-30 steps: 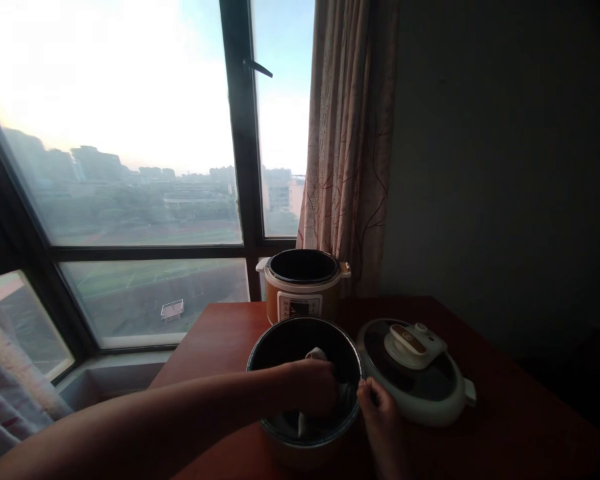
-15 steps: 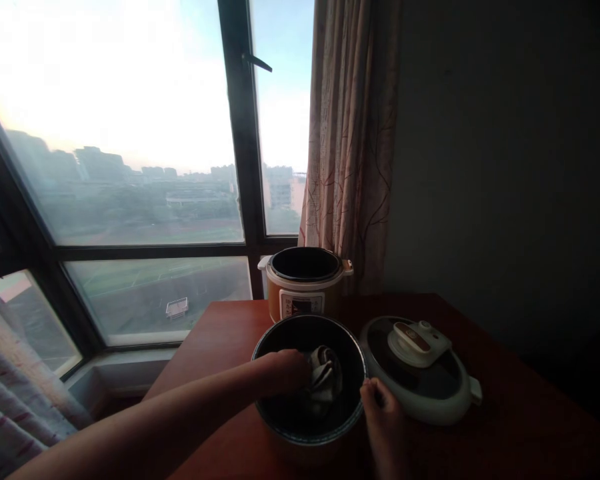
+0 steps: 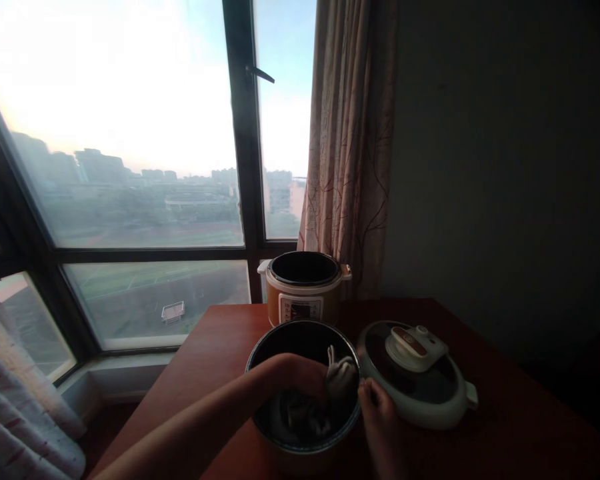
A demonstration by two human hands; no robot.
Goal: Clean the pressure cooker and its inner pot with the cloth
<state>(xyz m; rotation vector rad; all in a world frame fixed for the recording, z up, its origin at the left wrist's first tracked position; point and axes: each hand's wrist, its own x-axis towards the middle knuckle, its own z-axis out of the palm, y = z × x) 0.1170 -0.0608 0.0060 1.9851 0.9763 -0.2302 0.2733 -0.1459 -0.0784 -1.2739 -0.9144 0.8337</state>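
Note:
A dark inner pot [image 3: 293, 339] with a shiny rim stands on the table close to me. My left hand [image 3: 306, 377] reaches down inside it, its fingers closed on a light cloth [image 3: 341, 375] pressed against the right part of the inner wall. Part of the cloth's lower folds lies in shadow under the hand. At the pot's right edge, my right hand [image 3: 379, 405] pinches the rim between thumb and fingers.
Behind the pot stands the electric cooker body [image 3: 305, 297]. Its round lid [image 3: 447, 380] lies at the right on the brown table [image 3: 220, 340]. A window [image 3: 145, 200], a curtain [image 3: 347, 147] and a dark wall [image 3: 480, 167] lie beyond.
My left hand has moved with the cloth from the middle of the pot toward its right inner wall. My right hand still holds the rim, and the pot sits slightly further left in view.

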